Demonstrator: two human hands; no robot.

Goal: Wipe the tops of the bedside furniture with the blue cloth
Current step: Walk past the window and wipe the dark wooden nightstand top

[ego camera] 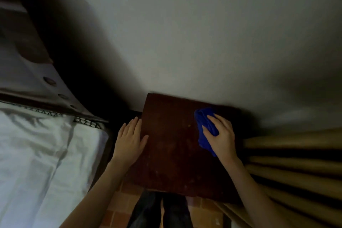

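A dark reddish-brown bedside table top (172, 150) stands against the wall, below the middle of the view. The bunched blue cloth (202, 122) lies on its far right part. My right hand (221, 135) presses down on the cloth, fingers spread over it and slightly curled into the fabric. At the table's left edge, my left hand (130, 138) rests flat, fingers straight, the thumb lying on the top.
A bed with a white sheet (37, 153) and a dark wooden headboard (27, 52) fills the left. Tan pleated curtains (296, 163) hang right of the table. A grey wall (185, 33) is behind. Tiled floor (120, 200) and my legs show below.
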